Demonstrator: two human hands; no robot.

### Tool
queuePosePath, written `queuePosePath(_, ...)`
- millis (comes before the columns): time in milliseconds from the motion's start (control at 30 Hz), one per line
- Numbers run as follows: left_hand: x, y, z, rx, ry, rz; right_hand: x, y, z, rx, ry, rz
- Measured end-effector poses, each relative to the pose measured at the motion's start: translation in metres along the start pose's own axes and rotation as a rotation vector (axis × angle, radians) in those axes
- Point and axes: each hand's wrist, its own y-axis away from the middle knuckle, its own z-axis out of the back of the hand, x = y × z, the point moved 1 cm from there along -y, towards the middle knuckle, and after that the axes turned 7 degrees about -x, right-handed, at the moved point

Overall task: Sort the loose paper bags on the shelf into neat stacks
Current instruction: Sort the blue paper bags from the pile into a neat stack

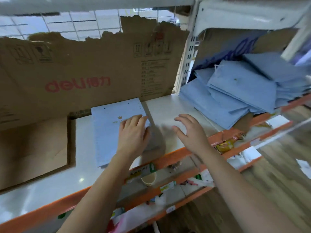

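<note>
A neat stack of pale blue paper bags (111, 130) with a small gold crown print lies flat on the white shelf (168, 106), in front of the cardboard. My left hand (134, 132) rests palm down on the stack's right edge, fingers together. My right hand (191, 130) hovers just above the bare shelf to the right of the stack, fingers spread and holding nothing. A loose, untidy heap of blue paper bags (235, 91) fills the adjoining shelf bay on the right, some overhanging its front edge.
A torn brown cardboard box (75, 71) stands behind and left of the stack. A white slotted upright post (186, 61) divides the two bays. Orange shelf rails (170, 157) run along the front; lower shelves hold a paper cup (149, 179) and small packets.
</note>
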Motion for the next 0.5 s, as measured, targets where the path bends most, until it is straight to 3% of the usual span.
queuePosePath(267, -0.123, -0.061, -0.043, -0.004, 0.048, -0.135, -0.096, -0.016, 0.099, -0.204, 0.046, -0.021)
queuePosePath(500, -0.254, -0.101, -0.083, -0.039, 0.11, -0.107, -0.198, -0.018, 0.188, -0.214, 0.054, 0.04)
